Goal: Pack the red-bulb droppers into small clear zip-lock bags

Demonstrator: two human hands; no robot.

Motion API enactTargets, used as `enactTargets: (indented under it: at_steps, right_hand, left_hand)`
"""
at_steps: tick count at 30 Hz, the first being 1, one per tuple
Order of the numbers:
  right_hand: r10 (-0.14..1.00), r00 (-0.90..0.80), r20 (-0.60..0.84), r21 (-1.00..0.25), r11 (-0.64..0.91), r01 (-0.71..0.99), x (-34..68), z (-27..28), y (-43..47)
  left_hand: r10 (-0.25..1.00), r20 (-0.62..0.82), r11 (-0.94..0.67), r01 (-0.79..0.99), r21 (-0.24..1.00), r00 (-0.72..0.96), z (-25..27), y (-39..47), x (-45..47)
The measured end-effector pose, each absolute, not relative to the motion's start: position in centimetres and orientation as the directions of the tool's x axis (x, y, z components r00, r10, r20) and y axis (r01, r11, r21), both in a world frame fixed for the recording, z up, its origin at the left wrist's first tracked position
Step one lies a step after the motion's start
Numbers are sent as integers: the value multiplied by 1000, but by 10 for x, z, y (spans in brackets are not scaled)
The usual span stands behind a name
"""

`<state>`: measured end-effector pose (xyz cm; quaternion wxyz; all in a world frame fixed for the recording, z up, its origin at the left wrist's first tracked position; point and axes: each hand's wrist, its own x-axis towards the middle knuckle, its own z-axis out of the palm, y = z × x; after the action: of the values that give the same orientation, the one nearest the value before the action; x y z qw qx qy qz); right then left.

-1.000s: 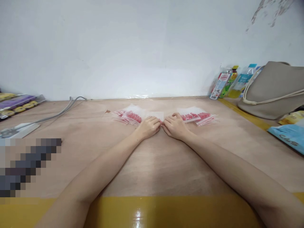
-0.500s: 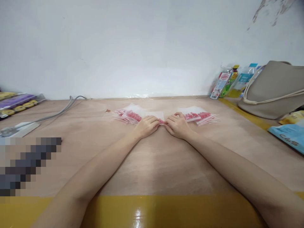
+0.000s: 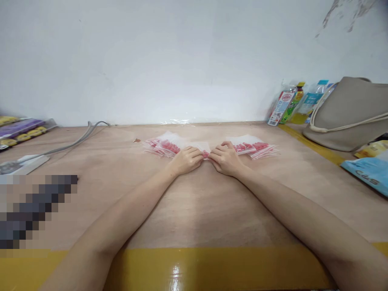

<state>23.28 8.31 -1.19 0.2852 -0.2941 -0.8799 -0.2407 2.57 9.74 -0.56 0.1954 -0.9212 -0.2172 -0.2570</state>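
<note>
Between my hands lies a small clear zip bag (image 3: 202, 146) with a pinkish-red strip along its near edge. My left hand (image 3: 189, 160) is closed on the near left of that edge, fingertips pressed together. On the right, my right hand (image 3: 226, 159) pinches the same edge, its knuckles bent. The fingertips of both hands are partly hidden. Beside my left hand rests a fanned pile of clear bags with red markings or contents (image 3: 166, 145). A similar pile (image 3: 253, 147) lies just beyond my right hand.
A grey-beige bag (image 3: 348, 113) with a cord stands at the right, near drink bottles (image 3: 312, 103) and a carton (image 3: 281, 107). A blue packet (image 3: 366, 173) lies closer. At the left are a grey cable (image 3: 71, 143), a white power strip (image 3: 30, 163) and purple-yellow packets (image 3: 24, 131).
Both hands stay nearly in place at the bag's near edge. A little more red shows between the fingertips, and the whole view has shifted slightly.
</note>
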Motion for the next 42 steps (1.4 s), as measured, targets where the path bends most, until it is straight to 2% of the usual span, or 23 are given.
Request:
enactTargets:
  at_steps: [10, 18, 24, 32, 42]
  right_hand:
    - [498, -564, 658, 151, 647, 747, 252, -13, 86]
    - [493, -544, 679, 142, 638, 757, 244, -14, 86]
    - [381, -616, 689, 261, 663, 702, 215, -15, 85]
    - [295, -688, 663, 377, 663, 647, 200, -14, 88]
    - [297, -726, 621, 429, 646, 631, 210, -4, 83]
  left_hand:
    - [353, 611, -790, 576, -212, 709, -5, 89, -17]
    - [325, 578, -766, 567, -303, 748, -5, 91, -1]
    - [286, 562, -759, 541, -361, 776, -5, 92, 6]
    - [242, 549, -761, 507, -404, 800, -6, 93, 10]
    - [237, 583, -755, 525, -393, 777, -5, 90, 13]
